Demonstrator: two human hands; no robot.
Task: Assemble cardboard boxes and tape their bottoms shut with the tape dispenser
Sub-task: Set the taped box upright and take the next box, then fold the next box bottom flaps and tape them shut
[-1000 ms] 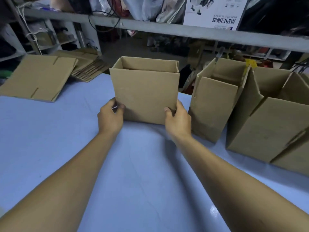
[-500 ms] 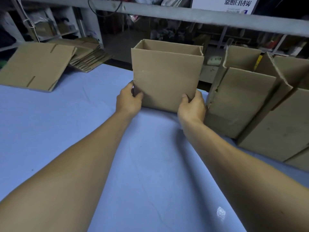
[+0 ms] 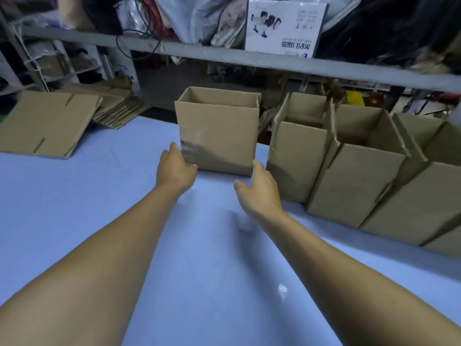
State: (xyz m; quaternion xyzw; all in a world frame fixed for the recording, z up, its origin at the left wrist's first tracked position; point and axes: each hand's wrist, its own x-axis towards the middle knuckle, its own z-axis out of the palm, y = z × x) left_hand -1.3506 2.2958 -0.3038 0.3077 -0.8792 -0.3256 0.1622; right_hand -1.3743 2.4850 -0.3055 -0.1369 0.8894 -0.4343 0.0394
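Pale blue worktop (image 3: 74, 221), matte, one small glare spot toward the near right. A grey metal rail (image 3: 274, 62) runs across behind the far edge; above it a shelf crammed with bags, cables and a white printed carton (image 3: 284, 26) with its text upside down. Dim shelving and clutter beyond the rail, detail too dark to read.

Far left corner of the worktop: one flattened cardboard blank (image 3: 47, 123) lying flat, slots visible, with a fanned stack of flat blanks (image 3: 117, 111) just behind it at the far edge.

Assembled box (image 3: 217, 136) stands upright at the far edge, about centre, top open, flaps not visible above the rim. Plain brown corrugated, front face clean apart from a faint sheen patch at its lower left. Right of it, a row of open boxes (image 3: 361, 176) runs along the right edge toward the near side, flaps up, touching each other; the nearest one to the assembled box sits just beside it.

Left hand (image 3: 174, 168): fingers relaxed, fingertips at the box's lower left corner, contact unclear, gripping nothing. Right hand (image 3: 259, 188): fingers spread and loose, just off the box's lower right corner, holding nothing.
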